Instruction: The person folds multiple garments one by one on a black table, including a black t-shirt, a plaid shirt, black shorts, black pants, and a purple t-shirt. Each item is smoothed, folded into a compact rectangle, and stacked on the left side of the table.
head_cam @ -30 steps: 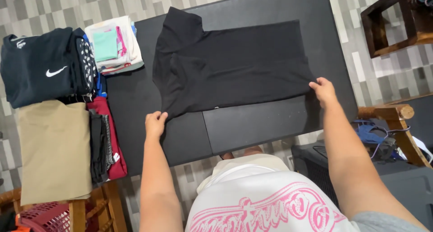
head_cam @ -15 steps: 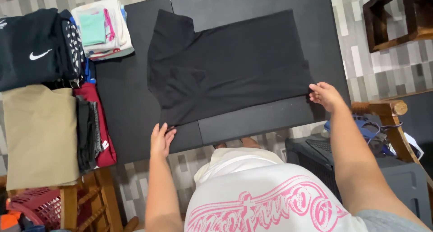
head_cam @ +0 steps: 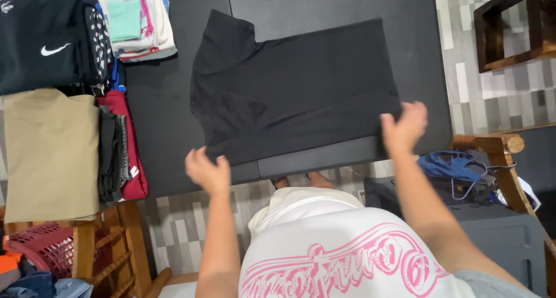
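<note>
Both hands [head_cam: 207,172] [head_cam: 403,127] (open, empty) hover over flat black T-shirt [head_cam: 295,89].

Matt black cloth on a matt black table.

The black T-shirt [head_cam: 301,83] is soft, dull knit cloth, lightly creased, lying on a smooth matt dark tabletop [head_cam: 168,118]. At nine o'clock, the tan folded garment [head_cam: 49,153] looks like flat, plain cotton; beside it the maroon garment [head_cam: 124,153] is cloth too. At three o'clock, the chair arm [head_cam: 492,143] is brown wood with a slight sheen. At seven o'clock, the red basket [head_cam: 43,246] looks like moulded plastic lattice.
</note>
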